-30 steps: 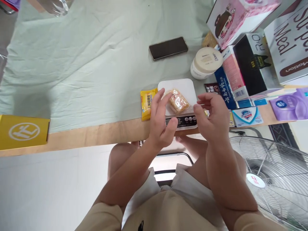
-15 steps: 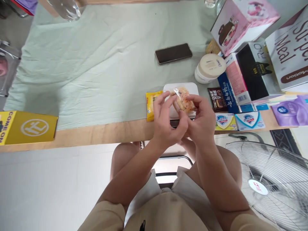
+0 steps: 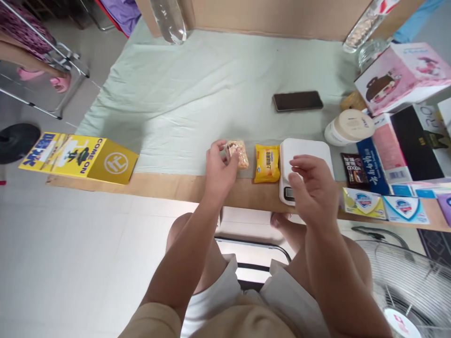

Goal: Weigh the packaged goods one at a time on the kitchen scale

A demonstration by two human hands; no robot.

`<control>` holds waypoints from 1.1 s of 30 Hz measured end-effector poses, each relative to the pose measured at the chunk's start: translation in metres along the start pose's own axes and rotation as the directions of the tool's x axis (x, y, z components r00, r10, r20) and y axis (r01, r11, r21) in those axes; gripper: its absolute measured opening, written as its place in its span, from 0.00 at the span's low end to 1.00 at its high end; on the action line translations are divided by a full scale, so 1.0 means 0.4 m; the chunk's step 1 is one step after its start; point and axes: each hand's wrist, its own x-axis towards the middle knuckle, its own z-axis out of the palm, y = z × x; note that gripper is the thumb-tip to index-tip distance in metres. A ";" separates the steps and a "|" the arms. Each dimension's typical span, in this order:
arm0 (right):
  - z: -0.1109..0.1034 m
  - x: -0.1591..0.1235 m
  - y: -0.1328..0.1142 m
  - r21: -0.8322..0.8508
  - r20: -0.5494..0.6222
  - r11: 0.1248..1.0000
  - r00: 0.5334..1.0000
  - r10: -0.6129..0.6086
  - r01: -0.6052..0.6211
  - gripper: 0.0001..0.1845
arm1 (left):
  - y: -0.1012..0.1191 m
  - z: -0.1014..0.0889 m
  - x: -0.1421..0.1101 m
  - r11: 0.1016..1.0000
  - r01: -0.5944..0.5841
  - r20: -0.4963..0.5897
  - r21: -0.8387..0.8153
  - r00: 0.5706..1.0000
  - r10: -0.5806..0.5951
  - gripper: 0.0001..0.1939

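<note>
My left hand [image 3: 219, 170] is closed on a clear-wrapped pastry snack [image 3: 238, 152], holding it at the table's near edge, left of a yellow snack packet [image 3: 267, 163]. A white kitchen scale [image 3: 303, 160] stands to the right of that packet, its platform bare. My right hand [image 3: 312, 188] hovers over the scale's front edge, fingers loosely curled and apart, holding nothing.
A black phone [image 3: 298, 101] lies farther back on the pale green cloth [image 3: 197, 94]. A white jar [image 3: 348, 127], a cocoa packet [image 3: 355, 170], soap packets [image 3: 382, 205] and stacked boxes [image 3: 405, 80] crowd the right. A yellow box [image 3: 81, 157] sits left. A fan [image 3: 412, 291] stands on the floor.
The wrapped pastry left the scale: both hands lifted it, then my left hand carried it left past the yellow packet. My right hand let go and stays by the scale. The view shifted.
</note>
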 end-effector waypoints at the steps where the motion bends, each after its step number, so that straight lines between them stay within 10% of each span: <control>1: -0.015 0.007 0.010 -0.022 -0.020 1.000 1.000 0.007 -0.008 0.13 | -0.007 0.002 0.004 0.999 0.006 0.001 0.040 1.000 -0.006 0.21; 9: -0.191 0.086 0.110 -0.313 -0.264 0.911 0.946 0.187 -0.268 0.13 | 0.015 0.021 -0.006 0.946 -0.159 0.056 0.283 0.987 0.149 0.15; 14: -0.269 0.118 0.172 -0.663 -0.147 0.591 0.854 0.499 -0.459 0.24 | -0.005 0.027 0.014 0.922 -0.232 0.064 0.310 0.973 0.223 0.15; 19: -0.270 0.137 0.219 -0.771 -0.042 0.523 0.848 0.528 -0.364 0.26 | 0.008 0.053 -0.004 0.878 -0.382 0.066 0.289 0.923 0.379 0.14; 22: -0.262 0.147 0.226 -0.797 -0.018 0.503 0.846 0.533 -0.334 0.26 | 0.029 0.087 -0.036 0.793 -0.553 0.093 0.255 0.831 0.549 0.08; 27: -0.259 0.163 0.201 -0.797 -0.010 0.467 0.781 0.624 -0.384 0.28 | 0.048 0.179 -0.088 0.490 -0.853 0.112 0.178 0.513 0.851 0.03; 33: -0.261 0.170 0.207 -0.756 -0.044 0.481 0.767 0.640 -0.444 0.39 | 0.068 0.282 -0.124 0.464 -0.885 0.128 0.039 0.465 0.876 0.05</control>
